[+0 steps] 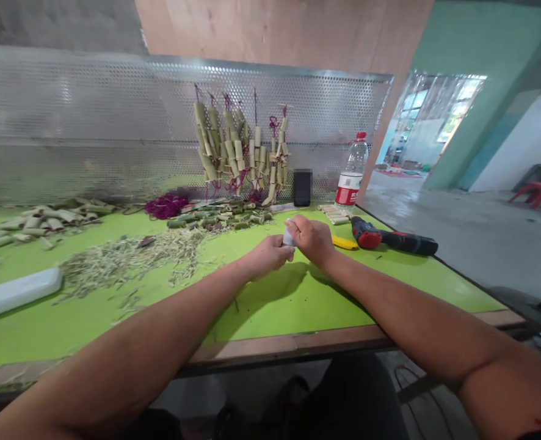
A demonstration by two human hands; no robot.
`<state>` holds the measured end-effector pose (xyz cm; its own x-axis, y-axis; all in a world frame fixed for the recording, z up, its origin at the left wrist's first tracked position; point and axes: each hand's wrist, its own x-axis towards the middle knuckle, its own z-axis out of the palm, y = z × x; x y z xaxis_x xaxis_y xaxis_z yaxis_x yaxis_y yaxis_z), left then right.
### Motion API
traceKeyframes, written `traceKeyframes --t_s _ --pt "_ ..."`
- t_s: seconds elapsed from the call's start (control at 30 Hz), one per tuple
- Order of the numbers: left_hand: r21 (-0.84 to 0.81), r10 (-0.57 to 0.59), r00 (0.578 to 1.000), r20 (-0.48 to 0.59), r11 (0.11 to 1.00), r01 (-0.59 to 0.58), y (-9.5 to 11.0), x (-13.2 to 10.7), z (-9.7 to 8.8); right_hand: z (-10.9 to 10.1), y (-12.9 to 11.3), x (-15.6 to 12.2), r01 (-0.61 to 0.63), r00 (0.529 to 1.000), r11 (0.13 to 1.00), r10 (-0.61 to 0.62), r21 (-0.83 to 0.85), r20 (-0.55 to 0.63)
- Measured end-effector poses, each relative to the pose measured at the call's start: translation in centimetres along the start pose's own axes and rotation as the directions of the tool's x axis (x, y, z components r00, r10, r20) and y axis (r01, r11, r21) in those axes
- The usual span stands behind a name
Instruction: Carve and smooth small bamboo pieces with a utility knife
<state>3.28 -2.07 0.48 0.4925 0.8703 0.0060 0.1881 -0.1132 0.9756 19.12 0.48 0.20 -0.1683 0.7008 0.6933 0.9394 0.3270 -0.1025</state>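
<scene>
My left hand (270, 253) and my right hand (314, 238) meet over the middle of the green tabletop (275, 305). Both are closed around a small pale object (289, 236) held between them; I cannot make out what it is. Just behind the hands lies a heap of short green bamboo pieces (220, 217). A yellow utility knife (345, 243) lies on the table right beside my right hand.
Strings of bamboo pieces (238, 150) hang on the perforated metal screen (69, 122). A purple cord bundle (165, 206), a dark phone (302, 187), a water bottle (353, 171), a red cordless drill (392, 238), shavings (128, 256), more bamboo pieces (46, 220) and a white case (16, 292) lie around.
</scene>
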Motion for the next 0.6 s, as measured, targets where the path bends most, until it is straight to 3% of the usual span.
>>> traceKeyframes --t_s 0.17,0.23,0.33,0.47,0.6 --pt "-0.175 0.039 0.982 0.186 0.985 -0.006 0.2 -0.4 -0.4 -0.6 2.5 1.1 -0.182 0.979 0.977 0.191 0.114 -0.073" --pt "-0.217 0.026 0.989 0.145 0.976 0.006 0.2 -0.2 -0.4 -1.0 2.4 0.9 -0.186 0.967 0.961 0.216 0.207 -0.135" --pt "-0.180 0.017 0.995 0.097 0.984 0.001 -0.2 0.1 -0.3 -1.2 0.7 0.1 -0.114 0.985 0.966 0.140 0.233 -0.099" --pt "-0.090 0.070 0.988 0.135 0.994 -0.058 -0.5 0.2 -0.2 -0.9 -1.2 -0.6 0.020 1.000 0.997 -0.020 0.078 -0.004" --pt "-0.041 0.101 0.975 0.200 0.995 -0.095 0.1 -0.4 -0.5 -0.4 0.3 0.2 0.016 0.999 0.999 -0.015 0.041 -0.043"
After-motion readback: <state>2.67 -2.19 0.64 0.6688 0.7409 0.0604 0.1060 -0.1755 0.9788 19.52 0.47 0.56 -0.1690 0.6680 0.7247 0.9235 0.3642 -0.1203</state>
